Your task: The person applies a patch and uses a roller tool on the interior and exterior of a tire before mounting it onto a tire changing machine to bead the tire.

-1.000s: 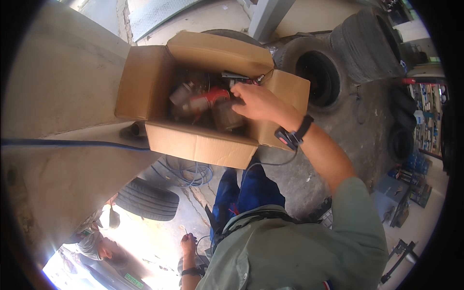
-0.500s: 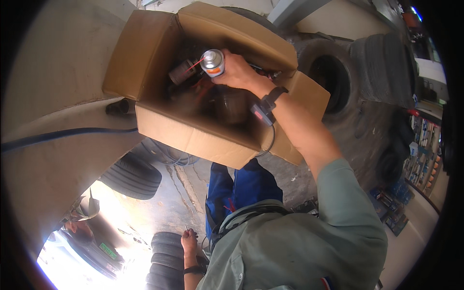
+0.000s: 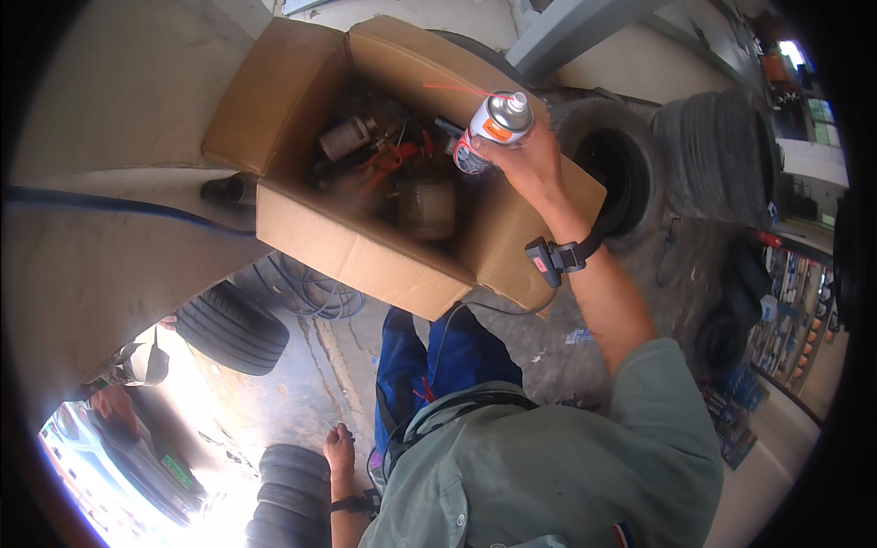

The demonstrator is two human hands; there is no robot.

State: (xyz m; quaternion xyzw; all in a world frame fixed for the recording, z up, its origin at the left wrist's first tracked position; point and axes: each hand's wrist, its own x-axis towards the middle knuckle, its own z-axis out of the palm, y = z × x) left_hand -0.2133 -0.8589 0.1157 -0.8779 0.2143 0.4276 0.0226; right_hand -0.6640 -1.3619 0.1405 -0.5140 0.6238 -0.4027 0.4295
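Gripping the can (image 3: 498, 128), the right hand (image 3: 532, 163) has shifted it from above the middle of the box (image 3: 361, 256) to over its right side, clear of the jumble (image 3: 427, 208) inside. Nearer, the left hand (image 3: 339, 449) is curled around a thin thing (image 3: 332, 424), too small to identify.
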